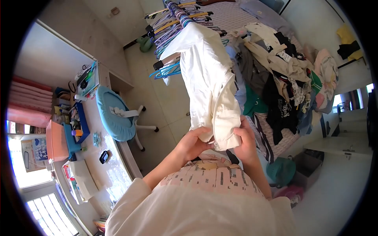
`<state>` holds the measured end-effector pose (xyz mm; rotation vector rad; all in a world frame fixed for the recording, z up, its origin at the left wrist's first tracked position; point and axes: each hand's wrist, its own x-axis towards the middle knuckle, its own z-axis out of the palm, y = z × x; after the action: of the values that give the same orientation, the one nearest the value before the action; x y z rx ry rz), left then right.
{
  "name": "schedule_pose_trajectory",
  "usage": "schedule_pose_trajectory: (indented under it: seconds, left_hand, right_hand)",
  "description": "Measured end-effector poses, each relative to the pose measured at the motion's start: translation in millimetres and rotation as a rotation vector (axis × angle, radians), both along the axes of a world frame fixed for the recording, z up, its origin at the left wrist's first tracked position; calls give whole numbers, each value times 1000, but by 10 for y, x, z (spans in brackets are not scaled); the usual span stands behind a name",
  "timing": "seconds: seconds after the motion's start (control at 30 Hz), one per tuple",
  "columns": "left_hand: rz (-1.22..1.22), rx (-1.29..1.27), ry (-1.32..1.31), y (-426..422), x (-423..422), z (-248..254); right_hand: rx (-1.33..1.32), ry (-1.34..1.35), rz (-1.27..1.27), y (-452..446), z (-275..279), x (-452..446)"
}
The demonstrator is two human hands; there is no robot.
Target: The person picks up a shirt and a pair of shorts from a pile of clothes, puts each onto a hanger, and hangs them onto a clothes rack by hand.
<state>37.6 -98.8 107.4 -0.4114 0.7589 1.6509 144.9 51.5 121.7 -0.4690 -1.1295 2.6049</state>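
Observation:
A long white garment (208, 67) drapes down from the rail of hangers towards my body. A seam or zip-like line runs along its lower part; I cannot tell if it is a jacket or trousers. My left hand (195, 143) is closed on the left side of its lower end, thumb on top. On the right side of the same end, my right hand (246, 137) pinches the edge between thumb and fingers. Behind the garment, several hangers (167, 29) in purple, blue and wood tones crowd the rail.
A heap of clothes (279, 74) covers much of the bed (224, 13) on the right. A light-blue chair (112, 114) stands by the desk (112, 165) on the left. A teal bag-like item (281, 172) and a grey bin (309, 167) sit at lower right.

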Motion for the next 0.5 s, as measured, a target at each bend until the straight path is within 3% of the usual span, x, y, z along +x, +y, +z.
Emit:
schedule_pose_trajectory:
  seconds: [0.27, 0.33, 0.5]
  left_hand:
    - [-73, -24, 297, 46, -23, 229]
    - [-113, 5, 559, 63, 10, 150]
    - [-195, -45, 752, 90, 24, 149]
  right_hand:
    - [2, 3, -154, 32, 63, -20]
    - [15, -4, -189, 21, 53, -11]
    - [452, -47, -312, -62, 29, 44]
